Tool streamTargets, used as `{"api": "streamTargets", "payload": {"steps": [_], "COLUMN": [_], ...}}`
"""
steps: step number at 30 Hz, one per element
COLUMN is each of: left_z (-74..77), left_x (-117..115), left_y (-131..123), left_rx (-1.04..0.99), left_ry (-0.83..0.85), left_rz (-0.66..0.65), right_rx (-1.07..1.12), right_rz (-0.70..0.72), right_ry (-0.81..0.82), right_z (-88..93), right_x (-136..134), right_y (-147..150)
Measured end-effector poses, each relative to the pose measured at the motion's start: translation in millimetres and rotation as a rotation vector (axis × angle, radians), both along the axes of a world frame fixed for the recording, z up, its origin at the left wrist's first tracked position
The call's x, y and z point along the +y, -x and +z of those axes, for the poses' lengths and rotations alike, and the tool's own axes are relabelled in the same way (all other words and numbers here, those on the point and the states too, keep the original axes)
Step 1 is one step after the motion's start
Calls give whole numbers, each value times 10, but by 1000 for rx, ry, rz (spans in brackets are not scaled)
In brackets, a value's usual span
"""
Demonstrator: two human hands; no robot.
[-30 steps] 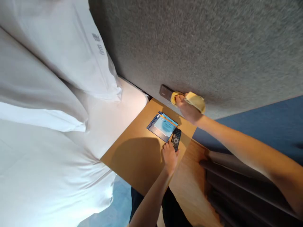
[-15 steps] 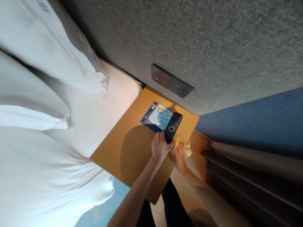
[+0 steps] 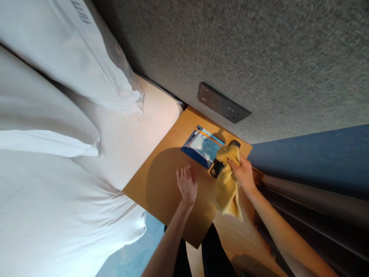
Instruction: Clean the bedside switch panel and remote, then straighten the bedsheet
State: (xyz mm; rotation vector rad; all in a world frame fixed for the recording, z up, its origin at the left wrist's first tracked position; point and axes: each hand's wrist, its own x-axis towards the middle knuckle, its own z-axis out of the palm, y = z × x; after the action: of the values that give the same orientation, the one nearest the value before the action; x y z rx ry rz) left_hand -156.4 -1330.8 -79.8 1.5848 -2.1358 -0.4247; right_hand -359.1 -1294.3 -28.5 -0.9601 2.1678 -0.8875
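My hands are apart over the wooden tabletop [image 3: 170, 200]. My right hand [image 3: 242, 174] is closed around a bunched fold of yellow cloth [image 3: 227, 181], pressing it onto the remote control [image 3: 216, 168]. The remote lies right under that hand, and my left hand [image 3: 186, 185] is near it but not touching it. The cloth covers most of the remote, leaving only its dark tip and a strip of its lower body with some buttons showing. The rest of the soft, crumpled cloth hangs past the tabletop's edge.

My left hand is open and empty, its fingers loosely spread, on the bare wood. I can't tell whether it's touching the surface. The remote lies beside a blue laminated card [image 3: 201, 147] with an orange stripe, its edge touching or almost touching the card.

Beyond the tabletop, a switch and socket plate [image 3: 224, 102] is set in the grey felt wall [image 3: 245, 46]. White bedding [image 3: 60, 200] and a pillow [image 3: 72, 50] lie on the other side, a curtain [image 3: 311, 188] hangs on the opposite side, and my dark trousers [image 3: 181, 261] show below.
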Motion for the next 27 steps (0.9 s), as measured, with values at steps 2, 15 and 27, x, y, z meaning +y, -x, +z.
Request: {"api": "streamTargets", "payload": {"steps": [2, 15, 27], "left_z": [-43, -172, -202], "left_x": [52, 240, 492], "left_y": [135, 668, -1492], "left_rx": [28, 243, 317], "left_ry": [-29, -566, -588], "left_rz": [-194, -269, 1159], "right_rx": [391, 265, 533], "right_rz": [40, -12, 317], "right_ry": [19, 211, 26], "right_z": [-184, -542, -947], "right_x": [-375, -18, -1125], "right_y": [223, -152, -1336]}}
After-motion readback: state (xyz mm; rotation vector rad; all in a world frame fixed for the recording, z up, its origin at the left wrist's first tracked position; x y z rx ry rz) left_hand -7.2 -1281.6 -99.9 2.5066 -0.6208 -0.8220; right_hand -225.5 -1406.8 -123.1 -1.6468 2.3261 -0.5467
